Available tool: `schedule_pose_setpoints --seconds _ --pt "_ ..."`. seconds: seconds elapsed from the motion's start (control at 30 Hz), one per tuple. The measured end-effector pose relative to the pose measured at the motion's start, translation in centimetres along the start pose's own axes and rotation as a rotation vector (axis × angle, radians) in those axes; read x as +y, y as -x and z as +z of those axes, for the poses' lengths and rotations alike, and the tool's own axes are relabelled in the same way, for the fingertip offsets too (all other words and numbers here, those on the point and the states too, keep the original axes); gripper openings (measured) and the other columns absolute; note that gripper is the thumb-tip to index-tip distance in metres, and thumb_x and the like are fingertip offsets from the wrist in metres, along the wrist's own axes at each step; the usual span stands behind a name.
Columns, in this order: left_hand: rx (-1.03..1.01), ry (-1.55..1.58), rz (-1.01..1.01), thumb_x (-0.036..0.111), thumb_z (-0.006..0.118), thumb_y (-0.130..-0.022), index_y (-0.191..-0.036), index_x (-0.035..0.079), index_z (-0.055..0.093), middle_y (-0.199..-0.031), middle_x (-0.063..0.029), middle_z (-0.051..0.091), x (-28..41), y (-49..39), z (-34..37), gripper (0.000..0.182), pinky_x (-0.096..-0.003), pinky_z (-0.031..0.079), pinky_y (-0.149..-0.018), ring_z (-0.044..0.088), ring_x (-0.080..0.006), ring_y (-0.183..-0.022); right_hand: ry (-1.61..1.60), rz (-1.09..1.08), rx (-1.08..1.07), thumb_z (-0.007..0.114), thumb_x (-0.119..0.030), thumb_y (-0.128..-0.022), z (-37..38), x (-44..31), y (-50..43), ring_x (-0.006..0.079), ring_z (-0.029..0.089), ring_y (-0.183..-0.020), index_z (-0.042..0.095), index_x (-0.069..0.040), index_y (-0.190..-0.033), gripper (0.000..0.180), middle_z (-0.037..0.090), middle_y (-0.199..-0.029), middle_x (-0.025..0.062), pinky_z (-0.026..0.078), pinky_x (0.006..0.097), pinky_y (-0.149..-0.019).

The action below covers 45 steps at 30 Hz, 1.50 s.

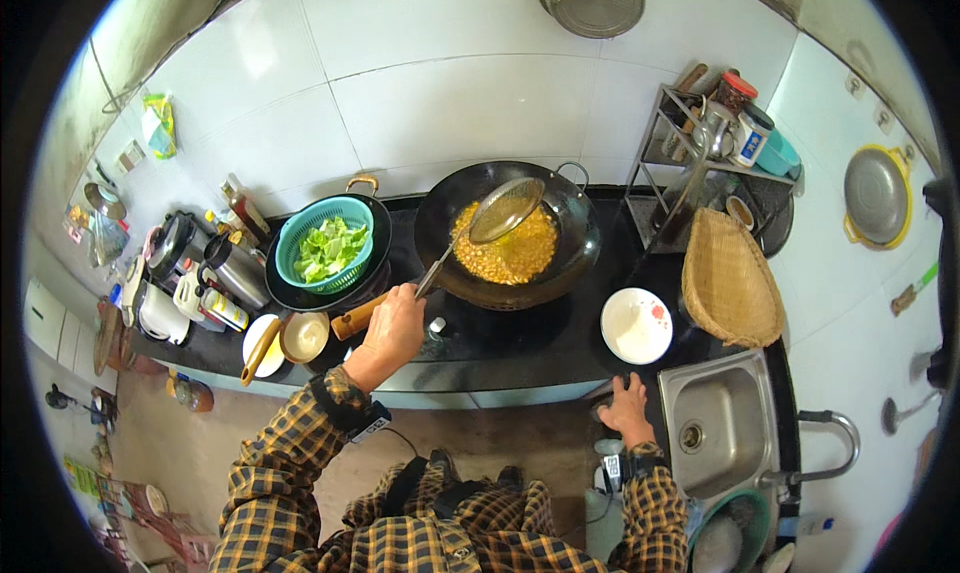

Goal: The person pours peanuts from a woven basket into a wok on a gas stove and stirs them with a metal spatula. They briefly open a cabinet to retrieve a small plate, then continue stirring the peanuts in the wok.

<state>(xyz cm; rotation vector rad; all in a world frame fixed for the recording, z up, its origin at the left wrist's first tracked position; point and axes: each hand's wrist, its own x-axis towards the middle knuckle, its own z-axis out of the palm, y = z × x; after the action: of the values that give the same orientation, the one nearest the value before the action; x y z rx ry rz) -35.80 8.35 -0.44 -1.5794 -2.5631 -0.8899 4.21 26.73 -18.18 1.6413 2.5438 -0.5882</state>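
My left hand (391, 333) is closed around the handle of a round mesh skimmer (507, 210), whose head is over a black wok (577, 254). Frothy yellow liquid with many small pale pieces (506, 261) fills the wok's bottom. At the counter's front edge is my right hand (627, 406), fingers spread, with nothing seen in it. A white bowl (637, 326) with a red pattern stands just beyond it. Left of the wok, a turquoise colander (287, 252) of cut leafy greens (330, 250) sits in a second dark pan (382, 235).
A steel sink (720, 423) with a faucet (844, 430) is at right, behind it a woven basket (731, 280) and a metal rack (645, 160). Two small bowls (306, 338), one with a wooden-handled utensil (261, 351), stand left beside bottles and a thermos (236, 269).
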Motion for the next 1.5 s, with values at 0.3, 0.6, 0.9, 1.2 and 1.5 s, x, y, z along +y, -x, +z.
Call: schedule_pose_setpoints --seconds 0.3,0.6,0.9,1.2,1.5 --pt "0.132 0.35 0.0 0.006 0.059 -0.094 -0.124 -0.002 0.047 -0.104 -0.0295 0.064 2.3 1.0 -0.6 0.034 -0.0509 0.05 -0.083 0.062 -0.0483 -0.099 -0.637 -0.669 0.052 0.071 -0.023 -0.09 -10.3 -19.9 1.6 0.0351 0.067 -0.101 0.07 -0.002 -0.114 0.032 0.068 -0.113 0.0179 0.054 0.0388 -0.086" --pt "0.087 0.504 -0.053 0.005 0.06 -0.092 -0.138 -0.004 0.038 -0.116 -0.0333 0.058 3.8 4.2 -1.1 0.052 -0.0507 0.052 -0.082 0.061 -0.0508 -0.099 -1.19 -0.543 -0.629 0.053 -0.027 -0.106 -9.2 -29.7 2.6 0.0128 0.058 -0.109 0.056 0.003 -0.133 0.041 0.064 -0.117 0.0067 0.047 0.0301 -0.097" --pt "0.053 0.539 -0.013 0.004 0.058 -0.089 -0.142 -0.005 0.034 -0.115 -0.0282 0.053 4.8 5.7 -0.1 0.059 -0.049 0.053 -0.077 0.061 -0.0475 -0.093 -1.544 -0.288 -0.728 0.052 -0.022 -0.105 -8.7 -29.4 3.6 0.0154 0.057 -0.116 0.053 -0.001 -0.134 0.036 0.06 -0.126 0.0064 0.045 0.0315 -0.101" --pt "0.13 0.608 0.114 -0.001 0.059 -0.085 -0.139 -0.006 0.036 -0.112 -0.024 0.049 4.9 6.5 0.5 0.059 -0.0441 0.052 -0.079 0.056 -0.0424 -0.096 -1.607 -0.269 -0.601 0.051 -0.016 -0.1 -7.1 -29.1 3.4 0.031 0.056 -0.127 0.046 0.007 -0.14 0.046 0.057 -0.136 0.021 0.042 0.0407 -0.111" --pt "-0.049 1.128 0.037 0.008 0.061 -0.094 -0.138 -0.004 0.033 -0.121 -0.0289 0.06 4.7 6.0 -0.3 0.053 -0.0433 0.054 -0.088 0.065 -0.0413 -0.109 -1.666 -0.274 -0.769 0.054 -0.008 -0.098 -11.3 -27.1 2.4 0.027 0.062 -0.116 0.052 0.006 -0.132 0.037 0.062 -0.127 0.0168 0.048 0.0405 -0.102"
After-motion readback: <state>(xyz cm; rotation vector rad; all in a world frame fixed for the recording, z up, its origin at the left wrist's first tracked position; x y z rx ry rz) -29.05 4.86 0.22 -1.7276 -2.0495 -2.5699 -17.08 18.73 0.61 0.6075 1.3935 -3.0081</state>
